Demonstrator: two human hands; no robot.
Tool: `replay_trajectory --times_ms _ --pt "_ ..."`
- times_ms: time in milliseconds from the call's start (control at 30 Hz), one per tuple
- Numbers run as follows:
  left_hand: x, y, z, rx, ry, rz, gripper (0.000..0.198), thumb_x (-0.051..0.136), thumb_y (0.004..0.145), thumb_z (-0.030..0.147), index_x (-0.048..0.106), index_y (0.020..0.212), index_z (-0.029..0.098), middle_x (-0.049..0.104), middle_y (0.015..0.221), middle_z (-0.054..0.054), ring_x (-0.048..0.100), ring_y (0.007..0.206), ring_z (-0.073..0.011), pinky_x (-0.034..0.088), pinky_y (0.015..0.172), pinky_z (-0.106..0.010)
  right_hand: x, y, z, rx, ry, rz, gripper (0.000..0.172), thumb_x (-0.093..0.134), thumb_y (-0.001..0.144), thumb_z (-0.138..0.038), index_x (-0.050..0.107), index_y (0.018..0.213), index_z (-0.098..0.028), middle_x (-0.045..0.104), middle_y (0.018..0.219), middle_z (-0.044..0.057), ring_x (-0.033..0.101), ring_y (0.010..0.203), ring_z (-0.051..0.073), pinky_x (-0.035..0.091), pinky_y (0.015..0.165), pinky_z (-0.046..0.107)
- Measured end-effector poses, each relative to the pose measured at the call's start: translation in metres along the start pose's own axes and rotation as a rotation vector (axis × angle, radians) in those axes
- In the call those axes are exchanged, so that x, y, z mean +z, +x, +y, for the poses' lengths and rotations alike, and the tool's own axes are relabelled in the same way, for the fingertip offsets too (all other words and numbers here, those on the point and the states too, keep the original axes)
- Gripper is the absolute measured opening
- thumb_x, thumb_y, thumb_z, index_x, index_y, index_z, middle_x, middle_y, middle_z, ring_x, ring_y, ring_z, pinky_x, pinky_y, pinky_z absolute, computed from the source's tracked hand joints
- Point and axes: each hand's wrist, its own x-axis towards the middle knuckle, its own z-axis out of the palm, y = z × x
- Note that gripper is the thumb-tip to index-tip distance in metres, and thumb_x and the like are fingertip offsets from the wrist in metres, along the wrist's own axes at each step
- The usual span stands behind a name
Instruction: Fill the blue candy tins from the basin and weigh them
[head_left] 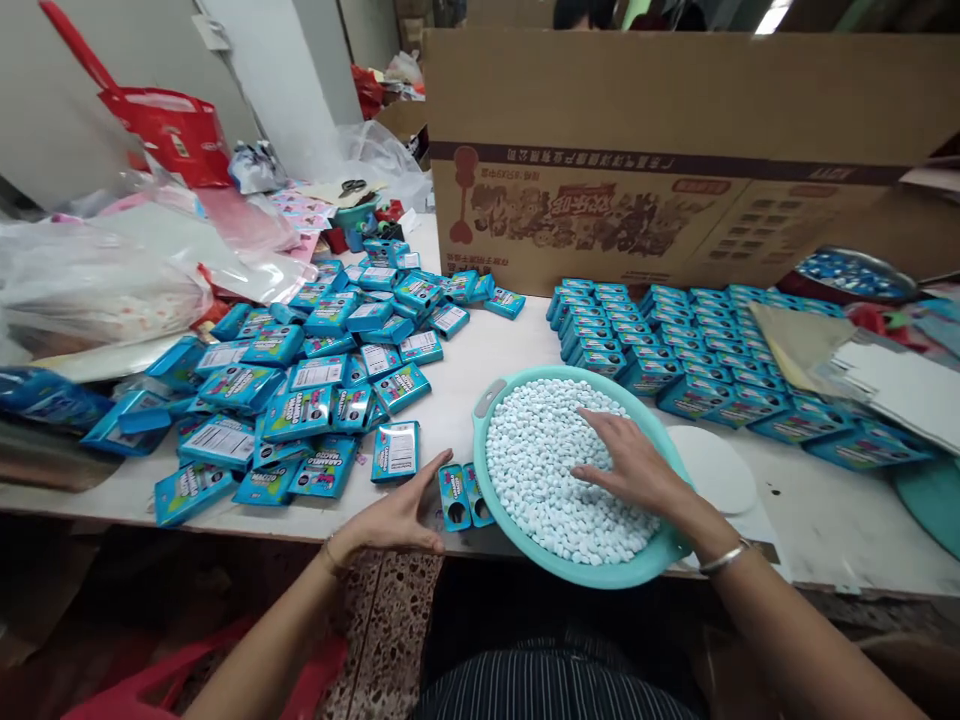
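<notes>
A turquoise basin [487,400] full of small pale candies [540,470] stands at the table's front edge. Over the candies is my right hand [637,465], thumb and fingers apart, with the fingertips at their surface; whether it touches them I cannot tell. My left hand [401,515] is open at the table edge, its fingers spread toward two small blue boxes [454,497] beside the basin, which show dark round holes. Just behind the left hand lies another blue candy box [395,450]. No object shows in either hand.
A loose heap of blue boxes [315,375] spreads across the left. Rows of blue boxes [697,395] stand at the right, before a large cardboard carton [600,120]. White round sheets [712,470] lie right of the basin. A plastic bag [97,290] sits far left.
</notes>
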Motion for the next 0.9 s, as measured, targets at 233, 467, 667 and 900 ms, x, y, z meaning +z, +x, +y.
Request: replay_trajectory --times_ms 233,467,667,900 --pt "-0.018 0.039 -0.003 0.039 0.043 -0.352 0.143 0.088 0.062 0.049 -0.015 0.157 0.025 0.005 0.168 -0.013 0.013 0.153 -0.0368 0.013 0.126 -0.050 0.020 0.025 -0.012 0.131 0.009 -0.185 0.085 0.056 0.085 -0.068 0.028 0.157 -0.033 0.033 0.157 0.018 0.033 0.143 0.043 0.034 0.111 0.059" --pt "-0.007 0.033 -0.005 0.082 0.003 -0.325 0.120 0.085 0.068 0.045 0.009 0.159 0.030 0.021 0.166 -0.009 0.025 0.150 -0.0373 0.018 0.125 -0.055 0.010 0.021 -0.036 0.099 -0.117 -0.143 0.081 0.066 0.083 -0.059 0.037 0.153 -0.029 0.040 0.152 0.020 0.042 0.135 0.043 0.043 0.101 0.058" --pt "0.014 0.038 0.009 0.217 -0.064 -0.121 0.120 0.090 0.062 0.038 0.018 0.158 0.026 0.035 0.158 -0.015 0.036 0.144 -0.0374 0.029 0.122 -0.051 0.011 0.015 -0.097 -0.433 -0.070 -0.201 0.034 0.055 0.091 -0.024 0.062 0.124 -0.021 0.058 0.137 0.015 0.045 0.134 0.033 0.026 0.113 0.065" --pt "0.039 0.023 -0.002 0.204 -0.020 0.029 0.090 0.089 0.054 0.042 0.051 0.134 0.021 0.053 0.128 -0.013 0.051 0.125 -0.0349 0.042 0.111 -0.050 0.014 0.021 -0.068 -0.294 -0.196 -0.303 0.025 0.055 0.087 -0.018 0.067 0.109 -0.020 0.057 0.138 0.017 0.039 0.138 0.041 0.031 0.103 0.075"
